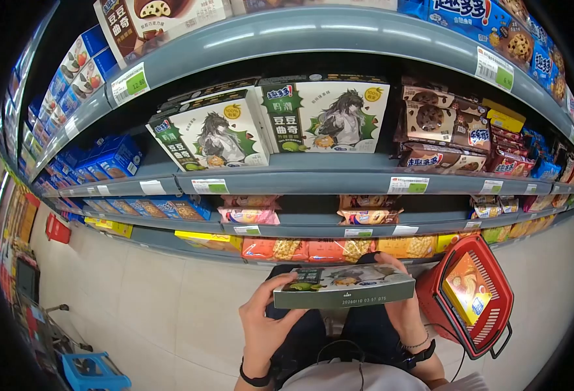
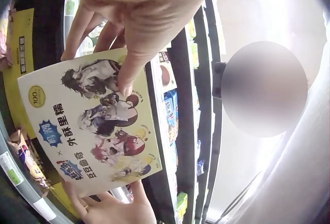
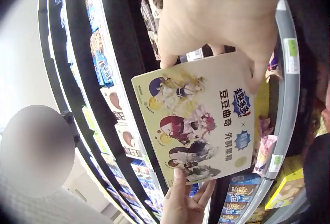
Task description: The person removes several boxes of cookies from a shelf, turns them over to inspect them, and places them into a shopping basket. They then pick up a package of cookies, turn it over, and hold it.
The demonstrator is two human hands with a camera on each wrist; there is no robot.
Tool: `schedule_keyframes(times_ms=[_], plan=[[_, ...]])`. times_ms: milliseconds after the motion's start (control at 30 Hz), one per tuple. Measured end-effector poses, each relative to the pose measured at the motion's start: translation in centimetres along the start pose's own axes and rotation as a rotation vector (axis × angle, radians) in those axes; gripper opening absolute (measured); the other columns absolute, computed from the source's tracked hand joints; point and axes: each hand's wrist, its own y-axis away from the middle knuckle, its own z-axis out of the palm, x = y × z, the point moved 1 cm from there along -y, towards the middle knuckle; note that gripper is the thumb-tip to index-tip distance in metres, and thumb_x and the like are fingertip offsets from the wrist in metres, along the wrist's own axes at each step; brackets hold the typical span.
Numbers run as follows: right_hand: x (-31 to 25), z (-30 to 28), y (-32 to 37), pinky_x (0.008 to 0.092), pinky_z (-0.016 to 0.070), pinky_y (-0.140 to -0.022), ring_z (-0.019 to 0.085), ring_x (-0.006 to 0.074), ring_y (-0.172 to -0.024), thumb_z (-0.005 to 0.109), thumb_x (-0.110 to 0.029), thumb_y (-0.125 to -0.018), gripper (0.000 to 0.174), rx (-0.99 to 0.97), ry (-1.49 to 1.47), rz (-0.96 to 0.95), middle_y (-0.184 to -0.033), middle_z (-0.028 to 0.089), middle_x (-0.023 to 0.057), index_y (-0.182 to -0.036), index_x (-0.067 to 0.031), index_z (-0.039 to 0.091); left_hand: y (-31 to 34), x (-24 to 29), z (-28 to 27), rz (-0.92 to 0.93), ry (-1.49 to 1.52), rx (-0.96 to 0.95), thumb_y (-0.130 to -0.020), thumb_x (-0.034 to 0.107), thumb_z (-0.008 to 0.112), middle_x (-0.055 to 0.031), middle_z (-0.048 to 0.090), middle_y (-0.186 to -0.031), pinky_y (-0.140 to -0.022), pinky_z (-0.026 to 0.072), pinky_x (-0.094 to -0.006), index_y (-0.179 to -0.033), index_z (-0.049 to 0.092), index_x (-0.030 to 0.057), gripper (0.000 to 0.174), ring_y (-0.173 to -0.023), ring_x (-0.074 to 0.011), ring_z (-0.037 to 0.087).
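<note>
Both hands hold a flat cookie box [image 1: 345, 287] between them at lap height, its dark green side edge with a printed date turned up to the head view. The left hand [image 1: 267, 319] grips the left end, thumb on one face and fingers behind. My right hand [image 1: 404, 309] grips the right end. In the left wrist view the white face of the box [image 2: 98, 126] shows several drawn characters, with the left hand [image 2: 149, 12] at one end. The right wrist view shows that same face of the box [image 3: 201, 121] under the right hand [image 3: 216, 18].
Two similar boxes [image 1: 329, 120] stand on the shelf [image 1: 300, 171] ahead, with brown cookie packs [image 1: 443, 124] to their right. A red basket [image 1: 430, 287] holding a yellow box [image 1: 467, 287] is on the floor at the right. A blue stool [image 1: 95, 371] stands lower left.
</note>
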Motion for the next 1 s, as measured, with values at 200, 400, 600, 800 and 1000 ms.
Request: schedule_keyframes(times_ms=[200, 400, 600, 800, 1000], plan=[[0.7, -0.3, -0.2, 0.0345, 0.0321, -0.104, 0.042, 0.0195, -0.123, 0.040, -0.050, -0.095, 0.063, -0.012, -0.040, -0.002, -0.134, 0.043, 0.0093, -0.136, -0.0013, 0.038, 0.1, -0.2, 0.2, -0.009, 0.054, 0.026, -0.069, -0.004, 0.076, -0.0140, 0.065, -0.109, -0.085, 0.0487, -0.0284, -0.113, 0.056, -0.0017, 0.049, -0.100, -0.0194, 0.063], [1.1, -0.2, -0.3, 0.0342, 0.0334, -0.102, 0.044, 0.0181, -0.120, 0.042, -0.048, -0.096, 0.060, 0.001, -0.061, 0.032, -0.131, 0.045, 0.0076, -0.135, -0.0020, 0.039, 0.1, -0.5, -0.1, -0.036, 0.079, 0.032, -0.071, -0.002, 0.076, -0.0142, 0.065, -0.109, -0.087, 0.0487, -0.0295, -0.114, 0.055, -0.0017, 0.048, -0.101, -0.0203, 0.063], [1.1, 0.4, -0.4, 0.0332, 0.0346, -0.101, 0.046, 0.0168, -0.118, 0.043, -0.047, -0.096, 0.058, 0.006, -0.047, 0.057, -0.130, 0.046, 0.0066, -0.134, -0.0030, 0.041, 0.2, -0.8, -0.5, -0.042, 0.090, 0.043, -0.072, -0.002, 0.076, -0.0143, 0.064, -0.110, -0.088, 0.0484, -0.0301, -0.115, 0.055, -0.0016, 0.048, -0.102, -0.0206, 0.063], [1.2, 0.7, -0.4, 0.0345, 0.0346, -0.102, 0.045, 0.0182, -0.121, 0.048, -0.041, -0.092, 0.056, 0.024, -0.056, 0.070, -0.132, 0.045, 0.0080, -0.133, -0.0039, 0.042, 0.2, -0.9, -0.8, -0.023, 0.128, 0.036, -0.071, 0.001, 0.077, -0.0137, 0.064, -0.113, -0.089, 0.0486, -0.0316, -0.116, 0.056, -0.0020, 0.050, -0.102, -0.0201, 0.063], [1.1, 0.4, -0.4, 0.0358, 0.0318, -0.105, 0.042, 0.0206, -0.125, 0.048, -0.042, -0.092, 0.060, 0.007, -0.019, 0.029, -0.137, 0.042, 0.0102, -0.137, -0.0035, 0.038, 0.3, -1.0, -0.6, 0.034, 0.198, 0.025, -0.070, 0.003, 0.078, -0.0145, 0.062, -0.118, -0.092, 0.0478, -0.0333, -0.117, 0.055, -0.0023, 0.053, -0.107, -0.0214, 0.061]])
